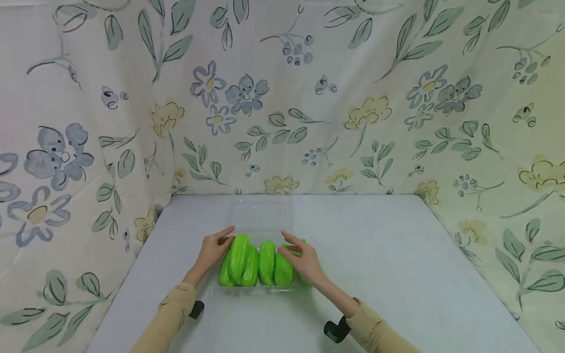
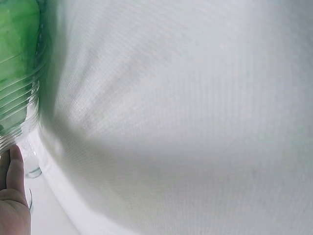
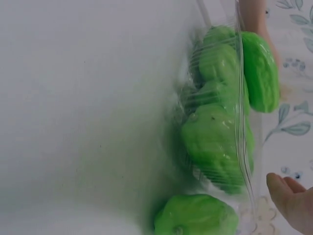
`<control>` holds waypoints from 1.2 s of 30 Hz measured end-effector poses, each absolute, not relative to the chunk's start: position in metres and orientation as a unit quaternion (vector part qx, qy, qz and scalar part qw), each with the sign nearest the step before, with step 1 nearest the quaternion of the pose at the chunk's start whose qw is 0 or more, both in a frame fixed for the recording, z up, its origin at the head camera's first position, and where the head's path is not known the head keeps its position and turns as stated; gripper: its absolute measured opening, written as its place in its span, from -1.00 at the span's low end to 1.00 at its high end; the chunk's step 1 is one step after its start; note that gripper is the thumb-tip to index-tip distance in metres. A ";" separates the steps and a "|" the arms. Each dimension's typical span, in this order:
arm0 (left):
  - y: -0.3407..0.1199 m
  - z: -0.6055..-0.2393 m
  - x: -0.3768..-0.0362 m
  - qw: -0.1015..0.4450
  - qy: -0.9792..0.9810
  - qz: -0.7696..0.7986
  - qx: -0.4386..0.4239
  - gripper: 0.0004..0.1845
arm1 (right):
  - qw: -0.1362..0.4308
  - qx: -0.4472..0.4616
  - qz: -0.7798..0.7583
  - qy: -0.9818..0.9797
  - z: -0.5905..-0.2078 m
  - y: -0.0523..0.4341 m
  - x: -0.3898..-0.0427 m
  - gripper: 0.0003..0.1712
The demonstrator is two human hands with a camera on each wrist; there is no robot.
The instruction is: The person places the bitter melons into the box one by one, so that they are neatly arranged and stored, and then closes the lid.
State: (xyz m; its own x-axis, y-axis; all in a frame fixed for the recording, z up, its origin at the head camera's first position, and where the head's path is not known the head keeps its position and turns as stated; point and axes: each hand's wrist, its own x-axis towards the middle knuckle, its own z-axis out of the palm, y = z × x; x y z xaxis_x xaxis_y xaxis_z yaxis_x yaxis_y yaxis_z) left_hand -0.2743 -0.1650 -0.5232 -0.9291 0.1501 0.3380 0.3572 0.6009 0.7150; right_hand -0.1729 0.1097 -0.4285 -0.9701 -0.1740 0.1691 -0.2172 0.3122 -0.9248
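Observation:
Several bright green, ribbed, pepper-like vegetables [image 1: 267, 263] lie lengthwise in a clear plastic box [image 1: 277, 289]. One of them [image 3: 261, 72] rests on top of the others and rises above the rim. My left hand [image 1: 213, 251] is at the box's left side, its fingertips right at the wall and the uppermost vegetable. In the left wrist view, its straight fingers [image 2: 15, 171] reach the ridged plastic. Over the box's right end, my right hand [image 1: 305, 260] holds nothing, thumb and fingers apart. Another green vegetable [image 3: 195, 215] lies outside the box, mostly hidden behind this hand in the head view.
The box's clear lid [image 1: 261, 212] lies folded back behind it. A white-covered table [image 1: 375, 255] extends to both sides. Floral cloth [image 1: 282, 98] hangs along the back and sides. Black wrist devices [image 1: 337, 329] show at both sleeves.

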 end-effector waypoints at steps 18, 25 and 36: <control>-0.165 -0.523 -0.274 0.120 -0.886 -0.425 -0.139 -0.61 | 0.044 0.074 0.558 -0.826 -0.469 0.149 -0.201 -0.44; -0.164 -0.522 -0.274 0.121 -0.890 -0.419 -0.135 -0.62 | 0.036 0.065 0.543 -0.837 -0.469 0.163 -0.203 -0.44; -0.164 -0.521 -0.274 0.115 -0.889 -0.420 -0.137 -0.60 | 0.028 0.029 0.516 -0.855 -0.471 0.180 -0.209 -0.43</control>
State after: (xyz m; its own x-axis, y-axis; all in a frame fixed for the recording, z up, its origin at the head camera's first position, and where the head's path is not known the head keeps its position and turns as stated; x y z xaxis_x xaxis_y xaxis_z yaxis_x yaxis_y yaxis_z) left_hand -0.2738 -0.1636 -0.5208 -0.9359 0.1472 0.3200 0.3407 0.6089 0.7163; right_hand -0.2089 0.1804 -0.4709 -0.9967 -0.0204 0.0785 -0.0789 0.4652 -0.8817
